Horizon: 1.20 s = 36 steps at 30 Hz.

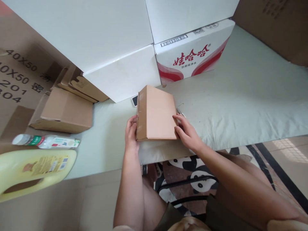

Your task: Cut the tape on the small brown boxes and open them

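Where we set the dial's centre over our work, twelve o'clock pointing away from us, our entries run as follows.

Table: pale green cloth covering; near edge at six o'clock.
Plain white cartons: stacked, about eleven o'clock.
Red-and-white carton: one o'clock.
Yellow jug: eight o'clock.
Cardboard box: at centre, between our hands, near the table's front edge. Whether its underside touches the cloth we cannot tell. We judge a fall towards six o'clock possible, should either side's hold slacken.
Bottle: between eight and nine o'clock, just beside the jug; a wide swing of our left elbow could knock both.
Right hand: four o'clock, thumb and forefinger at the box's edge, a gap between them. So slight a hold could slip and let the box twist.
Left hand: eight o'clock, fingers bent, close together, pressed against the box's side. Squeezing too hard could dent the cardboard.
Phone-like device: ten o'clock, partly hidden; a sideways shove could scrape it.
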Available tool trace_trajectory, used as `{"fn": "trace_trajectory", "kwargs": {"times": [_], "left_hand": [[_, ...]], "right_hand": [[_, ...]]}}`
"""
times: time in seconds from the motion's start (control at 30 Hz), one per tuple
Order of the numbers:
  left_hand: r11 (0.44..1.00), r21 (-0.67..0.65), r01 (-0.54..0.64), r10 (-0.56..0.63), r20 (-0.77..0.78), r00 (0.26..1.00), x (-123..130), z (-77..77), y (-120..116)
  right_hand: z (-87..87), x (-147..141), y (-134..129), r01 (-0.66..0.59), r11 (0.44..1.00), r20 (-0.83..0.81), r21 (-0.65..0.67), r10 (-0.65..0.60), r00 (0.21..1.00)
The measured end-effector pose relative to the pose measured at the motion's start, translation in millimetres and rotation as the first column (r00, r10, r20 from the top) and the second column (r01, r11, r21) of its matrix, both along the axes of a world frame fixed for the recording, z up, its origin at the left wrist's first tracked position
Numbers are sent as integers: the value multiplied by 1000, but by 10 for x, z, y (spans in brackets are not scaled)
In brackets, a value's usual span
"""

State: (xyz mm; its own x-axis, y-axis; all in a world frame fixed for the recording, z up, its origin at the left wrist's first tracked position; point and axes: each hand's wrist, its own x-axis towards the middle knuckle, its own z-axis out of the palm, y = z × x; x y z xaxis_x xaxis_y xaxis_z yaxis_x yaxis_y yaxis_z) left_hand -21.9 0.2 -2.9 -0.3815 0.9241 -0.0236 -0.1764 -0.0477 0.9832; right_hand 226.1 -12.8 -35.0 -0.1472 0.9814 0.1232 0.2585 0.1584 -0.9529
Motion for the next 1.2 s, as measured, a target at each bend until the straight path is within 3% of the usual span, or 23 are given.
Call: {"fn": "trace_trajectory", "kwargs": {"times": [0.63, 0.9, 1.03, 1.2], "left_hand": [[999, -13, 30, -29, 120, 992, 59, 9, -9], [998, -30, -49, 54, 227, 972, 123, -17, 0], [995, -27, -94, 98, 290, 952, 131, -79, 30], [998, -58, -38, 54, 318, 947, 163, -225, 74]], "right_hand": [[9, 3, 17, -34, 999, -25, -3, 34, 999], [9, -25, -11, -35, 999, -26, 13, 35, 999], [14, -38, -41, -11, 1000, 8, -26, 11, 1000], [11, -47, -56, 11, 999, 14, -39, -10, 1000]]}}
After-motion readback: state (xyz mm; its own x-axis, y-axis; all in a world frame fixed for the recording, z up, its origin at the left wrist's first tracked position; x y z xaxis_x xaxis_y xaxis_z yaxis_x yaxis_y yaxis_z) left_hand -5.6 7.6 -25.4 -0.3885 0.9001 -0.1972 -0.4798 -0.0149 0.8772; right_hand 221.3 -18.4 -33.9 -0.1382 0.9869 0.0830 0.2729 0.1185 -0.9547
